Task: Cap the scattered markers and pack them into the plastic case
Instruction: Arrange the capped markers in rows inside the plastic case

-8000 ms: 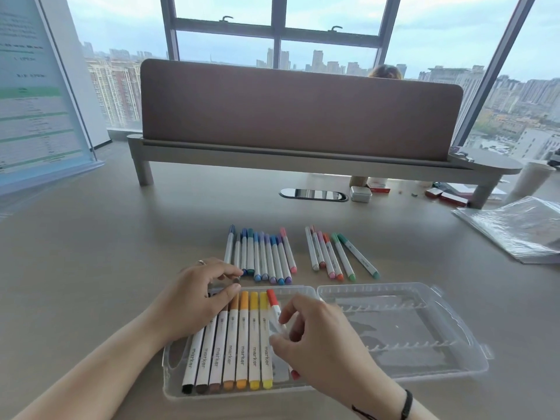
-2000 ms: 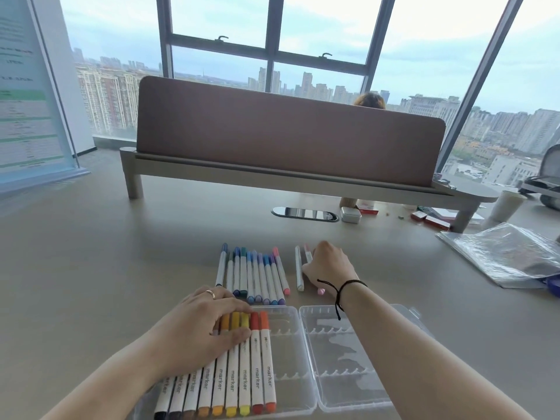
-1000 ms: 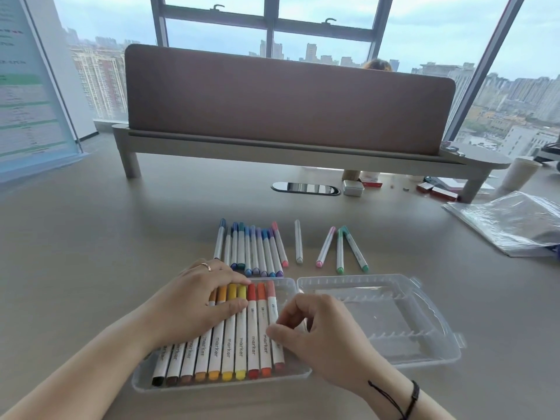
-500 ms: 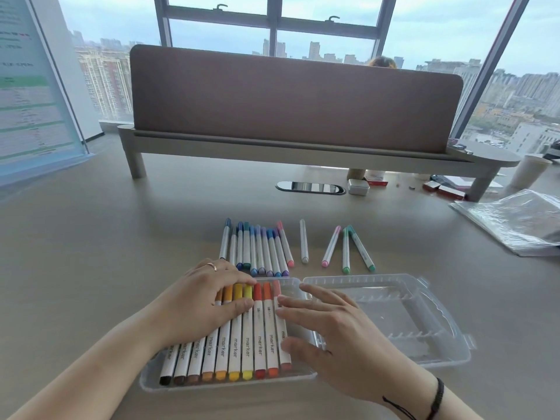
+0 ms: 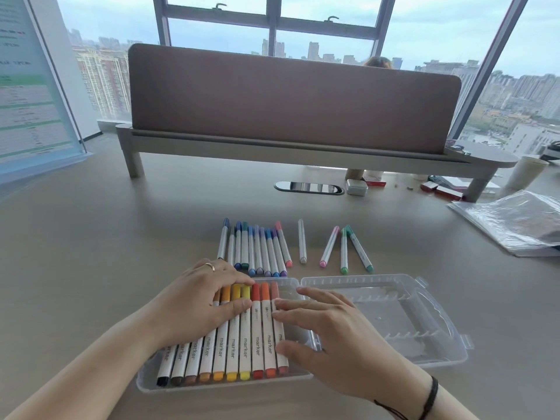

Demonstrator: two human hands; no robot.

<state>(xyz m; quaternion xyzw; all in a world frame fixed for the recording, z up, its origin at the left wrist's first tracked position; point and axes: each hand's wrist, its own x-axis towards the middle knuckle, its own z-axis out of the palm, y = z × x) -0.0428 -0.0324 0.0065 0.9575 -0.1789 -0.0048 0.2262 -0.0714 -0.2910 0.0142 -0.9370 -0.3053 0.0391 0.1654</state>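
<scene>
A clear plastic case lies open on the desk, its left tray filled with a row of ten capped markers running from black through browns, yellows and oranges to red. The left hand is laid flat over the upper ends of the row, fingers straight, gripping nothing. The right hand is spread open too, its fingertips pressed against the rightmost marker, thumb low beside the tray's edge.

The markers not yet packed lie beyond the case, away from both hands: a tight blue-purple cluster, a single grey marker, and three loose ones in pink and green fanned to the right. Their long axes run roughly front to back, much like those in the tray, so little turning should be called for. The loose three are judged nearer the right hand; the cluster sits just past the left.

The barrels are white, slim and smooth, with coloured caps at both ends; rolling is likely. The case's right half is ribbed with moulded slots.
</scene>
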